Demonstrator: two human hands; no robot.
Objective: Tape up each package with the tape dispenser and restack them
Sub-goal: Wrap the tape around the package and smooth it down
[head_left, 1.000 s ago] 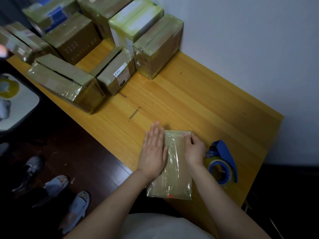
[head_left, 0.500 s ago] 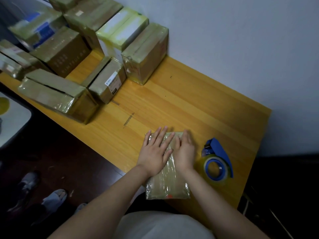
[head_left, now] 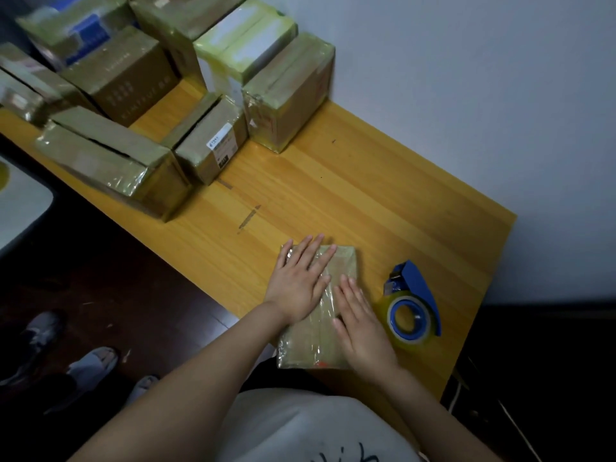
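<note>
Status: both hands are flat on the package (head_left: 308, 348), nothing pinched.

- Left hand (head_left: 298, 288): palm down on the far-left part, fingers splayed, tips reaching the far edge.
- Right hand (head_left: 361, 328): palm down on the near-right part, fingers straight and close together, pointing away from me.

Change over the last second: the right hand was curled over the package's far right edge. It has let go, flattened and slid back toward me along the top. The left hand has gone from lying along the left side to fanning across the far end. The package hasn't shifted; it lies lengthwise under both palms on the table (head_left: 383, 195). Its near corner looks to hang slightly past the table edge.

The tape dispenser (head_left: 415, 301) sits on the table just right of my right hand, not touching it, same spot as before.

My read: this is tape rub-down. The top is glossy with film, so I judge taping on this one done or nearly done. Next would be lifting it over to the other boxes (head_left: 113, 161), well ahead and left of my left hand. One long box there shows a dark open seam, so there is likely more taping to come.
</note>
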